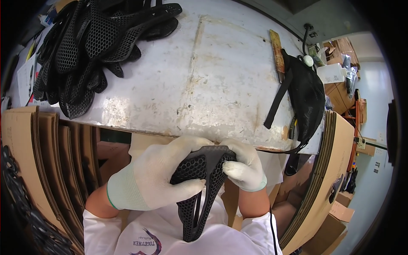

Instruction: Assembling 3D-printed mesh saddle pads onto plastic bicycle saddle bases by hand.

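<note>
Both gloved hands grip one black honeycomb-mesh saddle pad [203,187] close to the person's chest, below the table edge: the left hand [155,174] wraps its fingers over the wide end, and the right hand [245,165] pinches the opposite side. A heap of similar pads [91,46], too tangled to count, lies on the worn white table [204,76], with one black bag [306,95] at its right end.

Saddle [204,187] between hands, table [204,76] beyond.

- Wide open middle of the worn metal table [204,76], easy pass.
- Far left blocked by pile of black lattice saddles [93,46].
- Right edge crowded: black bag [308,97], wooden stick [277,53].
- Cardboard sheets [55,161] boxing in both sides below.
</note>
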`<state>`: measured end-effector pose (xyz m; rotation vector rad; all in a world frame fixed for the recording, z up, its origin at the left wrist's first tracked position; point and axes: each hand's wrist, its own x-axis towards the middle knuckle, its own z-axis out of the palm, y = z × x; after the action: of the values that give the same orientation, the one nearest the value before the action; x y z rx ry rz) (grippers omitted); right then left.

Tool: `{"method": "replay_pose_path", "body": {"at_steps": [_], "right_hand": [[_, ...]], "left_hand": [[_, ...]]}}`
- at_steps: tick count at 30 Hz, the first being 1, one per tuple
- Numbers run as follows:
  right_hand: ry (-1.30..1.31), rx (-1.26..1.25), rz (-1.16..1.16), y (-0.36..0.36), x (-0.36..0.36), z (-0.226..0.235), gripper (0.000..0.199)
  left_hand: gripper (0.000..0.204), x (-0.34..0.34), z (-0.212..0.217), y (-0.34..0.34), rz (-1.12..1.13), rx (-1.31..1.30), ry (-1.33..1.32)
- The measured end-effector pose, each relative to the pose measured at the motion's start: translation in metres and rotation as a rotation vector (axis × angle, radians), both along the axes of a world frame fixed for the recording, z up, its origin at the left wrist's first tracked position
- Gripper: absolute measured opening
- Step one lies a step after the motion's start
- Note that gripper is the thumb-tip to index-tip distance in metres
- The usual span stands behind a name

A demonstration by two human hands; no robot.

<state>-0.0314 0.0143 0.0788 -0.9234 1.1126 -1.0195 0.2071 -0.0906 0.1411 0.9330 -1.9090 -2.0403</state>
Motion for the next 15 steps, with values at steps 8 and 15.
{"method": "replay_pose_path", "body": {"at_steps": [8, 15], "right_hand": [[0.207, -0.109, 0.044, -0.008, 0.002, 0.006, 0.037], [0.234, -0.073, -0.003, -0.008, 0.009, 0.016, 0.039]], "left_hand": [[0.062, 0.001, 0.003, -0.003, -0.016, -0.015, -0.030], [0.061, 0.002, 0.003, 0.001, -0.011, -0.068, 0.012]]}}
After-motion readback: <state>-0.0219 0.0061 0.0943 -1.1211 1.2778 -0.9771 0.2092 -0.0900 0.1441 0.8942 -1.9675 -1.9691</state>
